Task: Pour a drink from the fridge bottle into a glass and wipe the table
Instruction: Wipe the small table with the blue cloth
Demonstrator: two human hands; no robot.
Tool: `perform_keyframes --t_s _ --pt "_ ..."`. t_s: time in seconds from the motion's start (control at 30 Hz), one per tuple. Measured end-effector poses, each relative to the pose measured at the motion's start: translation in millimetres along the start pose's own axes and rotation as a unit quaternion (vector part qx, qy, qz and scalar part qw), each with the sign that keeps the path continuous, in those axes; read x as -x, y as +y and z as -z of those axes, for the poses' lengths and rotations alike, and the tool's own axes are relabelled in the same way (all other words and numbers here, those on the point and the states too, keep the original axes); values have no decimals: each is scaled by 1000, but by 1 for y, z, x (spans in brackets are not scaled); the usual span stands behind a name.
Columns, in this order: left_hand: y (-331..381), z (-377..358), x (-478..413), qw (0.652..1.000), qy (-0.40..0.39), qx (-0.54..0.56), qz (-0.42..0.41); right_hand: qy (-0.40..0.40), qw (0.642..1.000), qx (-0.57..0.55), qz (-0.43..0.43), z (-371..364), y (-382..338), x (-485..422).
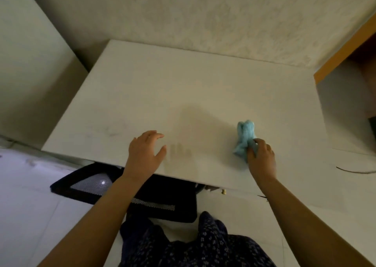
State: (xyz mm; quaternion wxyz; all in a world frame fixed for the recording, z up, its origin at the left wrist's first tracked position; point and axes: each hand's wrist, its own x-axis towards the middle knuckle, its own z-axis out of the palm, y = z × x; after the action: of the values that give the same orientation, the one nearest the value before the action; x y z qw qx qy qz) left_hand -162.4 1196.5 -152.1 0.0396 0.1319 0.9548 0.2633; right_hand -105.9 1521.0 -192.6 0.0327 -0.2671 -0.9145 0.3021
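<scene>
Head view, looking down on a pale table (183,87) set against a patterned wall (223,18). At far left, a plain light panel (30,63) stands beside the table's left edge. Below the near edge, a black mesh-backed chair (114,187) is tucked partly under the tabletop, on a light floor (30,205). The left hand (145,155) is over the near part of the table with the fingers spread and slightly curled, gripping nothing; whether the palm touches the surface cannot be told. Just right of it, faint finger-shaped smudges (179,150) and a dull streaked patch mark the tabletop. Further right, the right hand (262,158) is closed around the near end of a bunched light-blue cloth (245,137), whose free end lies on the table and points away from the person. Neither bottle nor glass is in view. At far right, an orange-edged piece of furniture (343,51) adjoins the table. At the bottom centre, dark flower-printed clothing (203,244) is visible.
</scene>
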Motion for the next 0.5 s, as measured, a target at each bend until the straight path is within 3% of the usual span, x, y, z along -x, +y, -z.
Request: perform_keyframes --t_s 0.17,0.27,0.37,0.5 --pt "-124 65 -10 999 27 5 23 -46 999 9 24 -109 -136 2" --pt "-198 99 -17 999 22 -19 34 -69 994 76 42 -189 -203 17" --pt "-253 132 -29 998 11 -33 58 -68 990 116 37 -253 -268 36" --pt "-303 161 -40 997 13 -29 77 -61 984 129 106 -314 -342 57"
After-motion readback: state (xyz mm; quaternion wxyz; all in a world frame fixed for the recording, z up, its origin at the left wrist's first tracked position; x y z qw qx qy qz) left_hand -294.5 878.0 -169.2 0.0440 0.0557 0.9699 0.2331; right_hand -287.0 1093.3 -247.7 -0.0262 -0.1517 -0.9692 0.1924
